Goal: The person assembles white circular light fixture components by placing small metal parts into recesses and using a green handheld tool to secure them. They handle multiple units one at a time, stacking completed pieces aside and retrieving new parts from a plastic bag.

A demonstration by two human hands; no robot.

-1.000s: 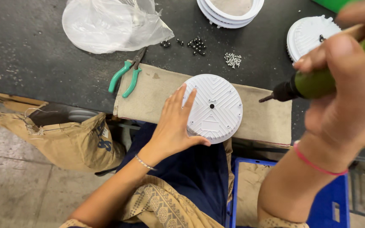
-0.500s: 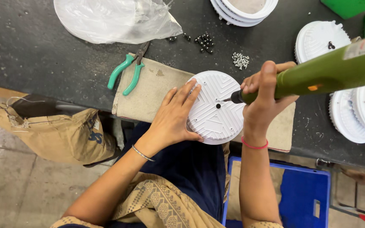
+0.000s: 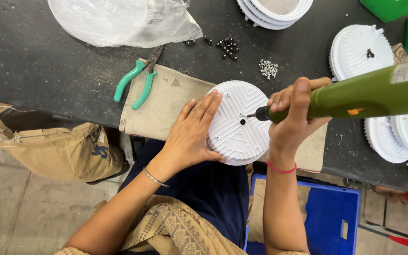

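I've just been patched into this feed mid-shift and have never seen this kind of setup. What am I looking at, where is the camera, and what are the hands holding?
There is no machine here: a person works with two bare hands, and the single camera sits on their head, looking down at a dark worktable.

The left hand lies flat on a round white ribbed disc, which rests on a beige cloth pad at the table's edge. The right hand grips a green powered screwdriver, its tip against the disc near the centre.

Also on the table: green-handled pliers, a clear plastic bag, a heap of dark screws, a heap of silvery screws, and more white discs at the right and top. A blue crate stands below.
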